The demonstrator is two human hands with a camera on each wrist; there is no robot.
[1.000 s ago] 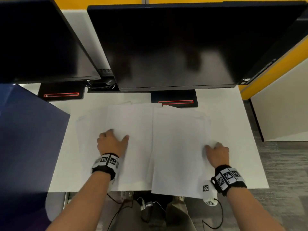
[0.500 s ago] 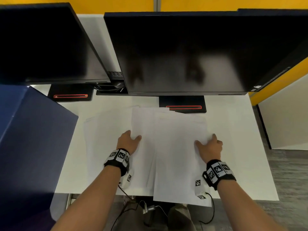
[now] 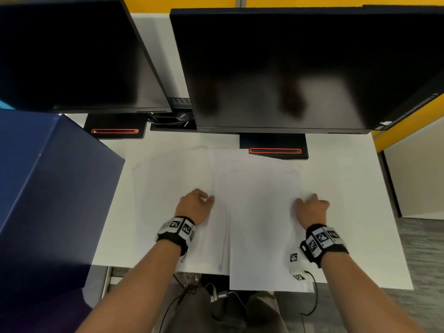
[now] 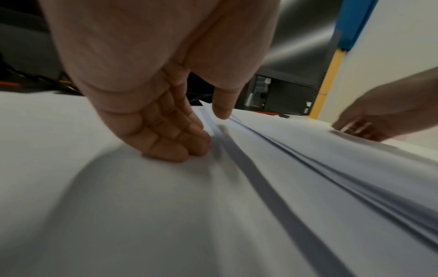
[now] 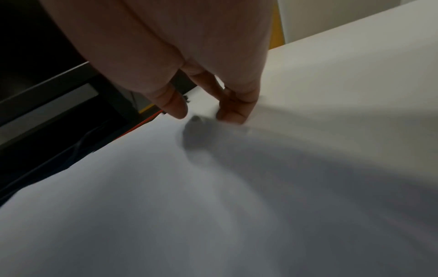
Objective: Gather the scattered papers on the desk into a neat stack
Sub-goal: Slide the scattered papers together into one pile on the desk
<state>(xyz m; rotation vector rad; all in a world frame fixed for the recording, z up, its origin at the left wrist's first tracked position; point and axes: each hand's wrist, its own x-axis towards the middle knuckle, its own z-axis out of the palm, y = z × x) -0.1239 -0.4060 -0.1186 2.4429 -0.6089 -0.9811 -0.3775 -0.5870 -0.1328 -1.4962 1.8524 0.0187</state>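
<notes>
White papers (image 3: 262, 212) lie overlapped on the desk (image 3: 355, 188), just near of the two monitor bases; their near edges overhang the near edge of the desk. We see at least two groups: a wider spread on the left and a tighter pile on the right, with several staggered sheet edges visible in the left wrist view.

We place the left hand (image 3: 194, 206) on the left spread, fingers (image 4: 170, 148) curled down with the tips pressing the top sheet beside the stepped edges. The thumb hovers over the pile edge and pinches nothing. This contact lets us drag the loose sheets rightward by friction, in our judgement.

We place the right hand (image 3: 311, 207) at the right edge of the pile. Its fingertips (image 5: 233, 115) are bent down onto the paper at that edge, with the thumb close beside them. We cannot tell whether a sheet is pinched between them or only pressed. The hand serves as a stop on that side, so sheets pushed from the left align against it.

We judge the stack as partly gathered: the left spread is not yet squared with the right pile.
</notes>
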